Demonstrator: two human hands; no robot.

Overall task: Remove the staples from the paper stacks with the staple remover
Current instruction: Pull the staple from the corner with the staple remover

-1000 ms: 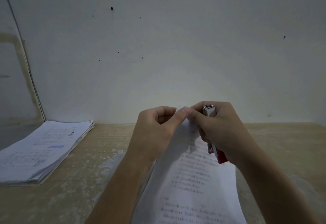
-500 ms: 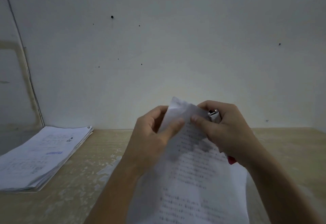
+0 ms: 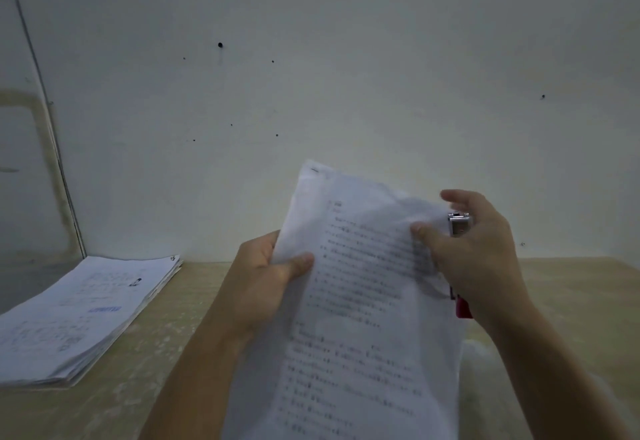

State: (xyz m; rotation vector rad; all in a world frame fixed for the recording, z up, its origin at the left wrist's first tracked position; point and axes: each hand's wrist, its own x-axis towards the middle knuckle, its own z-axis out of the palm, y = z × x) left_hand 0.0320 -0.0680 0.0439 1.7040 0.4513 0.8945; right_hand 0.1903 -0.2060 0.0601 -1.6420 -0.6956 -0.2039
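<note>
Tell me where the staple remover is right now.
In the head view, the staple remover sits in the right hand, right of centre, just off the right edge of the held paper stack; its red end pokes out below the palm.

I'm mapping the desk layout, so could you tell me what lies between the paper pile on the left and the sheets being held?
In the head view, only bare tabletop separates the paper pile from the held sheets, apart from the left hand gripping their edge.
</note>
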